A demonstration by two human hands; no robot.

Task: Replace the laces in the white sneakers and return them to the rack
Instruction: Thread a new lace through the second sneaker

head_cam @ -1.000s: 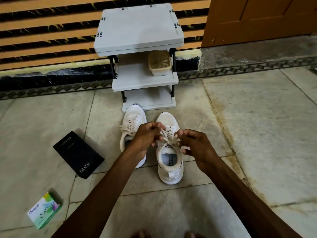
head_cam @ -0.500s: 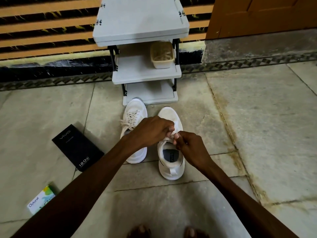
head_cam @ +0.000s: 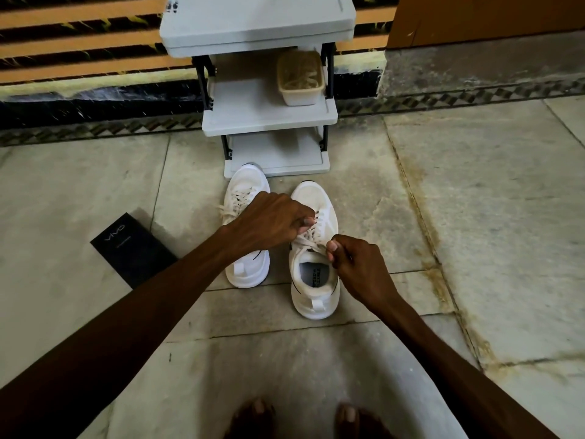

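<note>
Two sneakers (head_cam: 285, 242), two hands (head_cam: 316, 242) pinching laces (head_cam: 308, 239), one rack (head_cam: 269, 118)

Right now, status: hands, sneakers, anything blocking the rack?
Hands: left hand and right hand each pinch the lace over the right sneaker. The left sneaker shows laces; both on floor before the rack. A tub sits on its middle shelf.

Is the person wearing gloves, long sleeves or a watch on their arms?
No. The left arm and right arm are bare right to the picture's edge, with no sleeves in view. The left hand and right hand have no gloves, and no watch, bangle or ring shows. The right thumbnail looks short and unpainted.
</note>
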